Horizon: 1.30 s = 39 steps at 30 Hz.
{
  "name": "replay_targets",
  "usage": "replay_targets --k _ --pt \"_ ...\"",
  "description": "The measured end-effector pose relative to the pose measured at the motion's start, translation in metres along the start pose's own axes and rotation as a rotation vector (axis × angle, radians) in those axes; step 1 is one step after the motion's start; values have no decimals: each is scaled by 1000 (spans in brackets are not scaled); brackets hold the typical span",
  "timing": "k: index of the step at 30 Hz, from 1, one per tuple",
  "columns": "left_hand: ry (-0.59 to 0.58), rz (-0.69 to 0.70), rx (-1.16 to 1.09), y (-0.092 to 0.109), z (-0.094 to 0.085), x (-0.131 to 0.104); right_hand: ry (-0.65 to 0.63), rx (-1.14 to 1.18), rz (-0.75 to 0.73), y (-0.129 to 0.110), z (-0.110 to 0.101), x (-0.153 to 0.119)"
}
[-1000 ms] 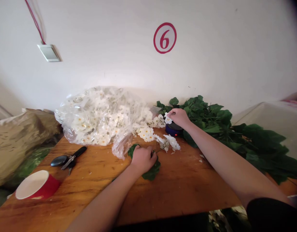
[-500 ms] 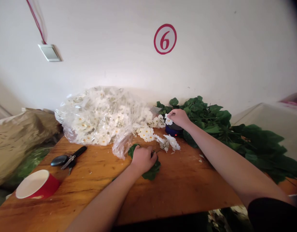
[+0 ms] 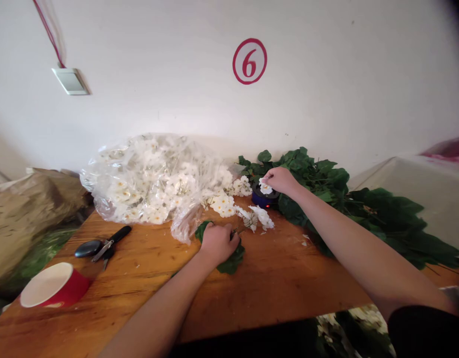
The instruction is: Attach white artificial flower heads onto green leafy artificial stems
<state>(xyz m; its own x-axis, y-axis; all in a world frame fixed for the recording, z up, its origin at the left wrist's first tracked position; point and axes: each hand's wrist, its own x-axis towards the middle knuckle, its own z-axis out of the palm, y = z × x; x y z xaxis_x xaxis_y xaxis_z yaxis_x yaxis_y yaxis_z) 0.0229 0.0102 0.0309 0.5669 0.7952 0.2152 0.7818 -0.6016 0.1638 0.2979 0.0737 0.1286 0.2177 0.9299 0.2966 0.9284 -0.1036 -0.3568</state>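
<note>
From the head camera, the left hand (image 3: 218, 242) lies knuckles-up on the orange-brown wooden worktop (image 3: 281, 278), its fingers curled together and clamped over a dark green artificial leaf sprig (image 3: 232, 262) that sticks out from under the palm on both sides. A thin stem runs from this hand toward a small loose cluster of white artificial blossoms (image 3: 259, 218) lying on the wood just beyond it.

The right hand (image 3: 282, 180) reaches farther back, near the wall. Its fingers are pinched together on a single small white artificial flower with a yellow centre (image 3: 265, 188), held right above a low round dark blue device with a tiny red light (image 3: 264, 200); whether flower and device touch cannot be told.

Left of both hands, a large crumpled clear plastic bag full of white artificial flowers (image 3: 154, 181) rests against the wall, its open end spilling blooms toward the left hand. Behind and to the right of the right hand, a long heap of dark green artificial leaves (image 3: 378, 216) runs along the back edge of the worktop.

At the near left, a red paper cup with a white inside (image 3: 52, 287) lies tipped on its side, and black-handled snips (image 3: 102, 244) lie between it and the bag. On the white wall above, a red circled number 6 (image 3: 249, 61) is marked.
</note>
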Motion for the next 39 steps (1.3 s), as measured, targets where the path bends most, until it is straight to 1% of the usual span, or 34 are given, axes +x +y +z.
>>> replay_targets --k 5,10,15,20,23,28,32,39 --pt "10 8 -1 -2 2 0 98 96 8 0 -2 -5" --pt "20 13 -4 -1 2 0 91 179 -29 -3 2 -6" --pt "24 20 4 -1 2 -1 118 194 -44 -7 13 2" --pt "23 16 -4 -2 1 0 123 218 -22 -10 23 10" --pt "18 14 -6 -2 1 0 117 213 -15 -10 25 11" --pt "22 18 3 -3 3 0 63 203 -19 -6 19 9" --pt "30 20 -6 -2 2 0 31 142 -35 -3 11 7" --pt "38 31 -15 -2 3 1 -59 100 16 -3 -2 1"
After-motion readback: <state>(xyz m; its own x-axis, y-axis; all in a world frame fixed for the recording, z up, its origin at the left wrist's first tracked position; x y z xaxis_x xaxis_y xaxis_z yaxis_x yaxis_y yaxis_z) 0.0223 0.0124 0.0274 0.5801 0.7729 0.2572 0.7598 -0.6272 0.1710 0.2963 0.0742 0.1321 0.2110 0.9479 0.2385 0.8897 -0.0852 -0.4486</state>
